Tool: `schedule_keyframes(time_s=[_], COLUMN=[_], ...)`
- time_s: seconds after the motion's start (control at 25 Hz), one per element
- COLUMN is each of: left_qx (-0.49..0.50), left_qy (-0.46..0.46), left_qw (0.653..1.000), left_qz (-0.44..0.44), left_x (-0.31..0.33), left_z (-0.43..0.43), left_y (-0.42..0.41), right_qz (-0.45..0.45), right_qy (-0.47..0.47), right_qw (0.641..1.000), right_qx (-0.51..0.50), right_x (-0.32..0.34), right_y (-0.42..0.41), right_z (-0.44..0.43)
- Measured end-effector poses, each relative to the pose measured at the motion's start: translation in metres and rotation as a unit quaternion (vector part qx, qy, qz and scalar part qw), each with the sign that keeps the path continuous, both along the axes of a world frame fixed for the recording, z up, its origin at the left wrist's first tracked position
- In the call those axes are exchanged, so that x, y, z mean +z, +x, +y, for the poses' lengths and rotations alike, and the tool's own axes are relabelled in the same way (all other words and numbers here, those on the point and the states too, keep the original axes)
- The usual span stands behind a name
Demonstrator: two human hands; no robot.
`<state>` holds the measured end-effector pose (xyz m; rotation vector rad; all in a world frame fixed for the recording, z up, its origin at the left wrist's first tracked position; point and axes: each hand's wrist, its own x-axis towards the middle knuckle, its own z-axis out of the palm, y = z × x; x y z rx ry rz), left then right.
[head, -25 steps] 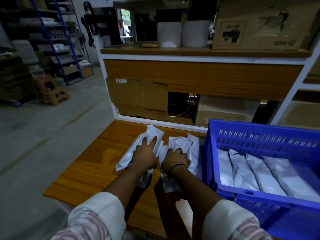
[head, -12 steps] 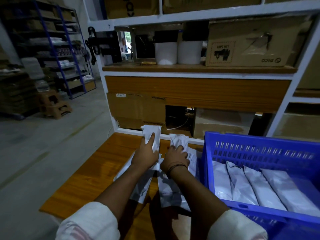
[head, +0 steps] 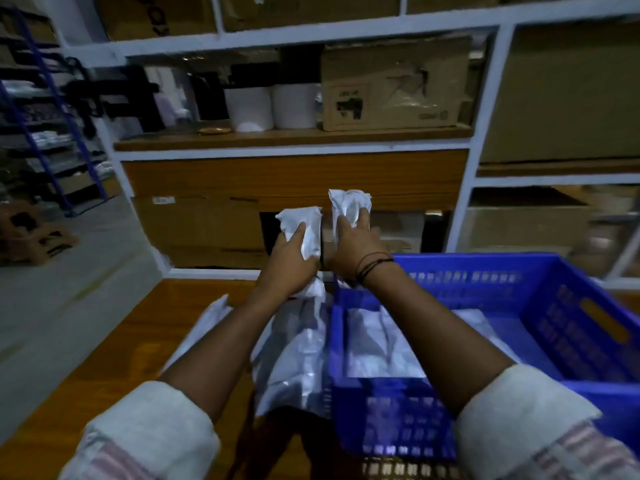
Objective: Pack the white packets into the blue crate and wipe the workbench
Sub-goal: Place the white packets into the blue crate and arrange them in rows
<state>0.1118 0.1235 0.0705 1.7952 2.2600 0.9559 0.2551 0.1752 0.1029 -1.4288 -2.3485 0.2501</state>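
Observation:
My left hand (head: 289,261) grips a white packet (head: 304,226) and holds it raised above the wooden workbench (head: 138,344). Beside it my right hand (head: 353,247) grips a second white packet (head: 349,204), lifted over the near left corner of the blue crate (head: 540,285). Below my arms more white packets (head: 294,355) hang or lie against the crate's left wall. Inside the crate lie several white packets (head: 377,344), partly hidden by my right forearm. The frame is motion-blurred.
White shelving with cardboard boxes (head: 394,88) and two white rolls (head: 249,109) rises behind the bench. A large flat carton (head: 201,230) stands against the bench's back. The concrete floor (head: 59,289) drops away at the left, with blue racking (head: 41,109) beyond.
Both hands have lifted their packets off the bench and carried them up and to the right, toward the crate. The camera has tilted up and shifted right.

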Motion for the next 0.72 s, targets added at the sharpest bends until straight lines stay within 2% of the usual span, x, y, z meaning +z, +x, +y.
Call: schedule_keyframes(time_s=[0.16,0.32,0.4,0.48,0.56,0.64,0.72], left_qx=[-0.042,-0.095,-0.104,-0.108,-0.107,-0.09,-0.075], left_qy=[-0.027,-0.075,-0.106,-0.128,-0.138,-0.151,-0.162], left_qw=[0.999,0.992,0.989,0.986,0.984,0.984,0.983], left_qz=[-0.008,-0.03,-0.017,0.004,0.016,0.031,0.041], left_x=[-0.013,-0.042,-0.056,-0.065,-0.069,-0.069,-0.071], left_z=[0.03,0.042,0.042,0.042,0.043,0.041,0.036], left_y=[0.091,0.155,0.172,0.183,0.194,0.204,0.211], right_qz=[-0.038,-0.108,-0.173,-0.285,-0.386,-0.432,-0.459], right_qy=[-0.002,-0.009,-0.039,-0.104,-0.12,-0.105,-0.141], right_qw=[0.999,0.994,0.984,0.953,0.912,0.887,0.862], right_qx=[-0.012,-0.012,-0.007,0.018,0.063,0.123,0.161], right_x=[0.001,-0.022,-0.028,-0.039,-0.047,-0.059,-0.073], right_y=[0.118,0.244,0.292,0.319,0.329,0.336,0.333], right_z=[0.031,0.052,0.05,0.048,0.053,0.055,0.065])
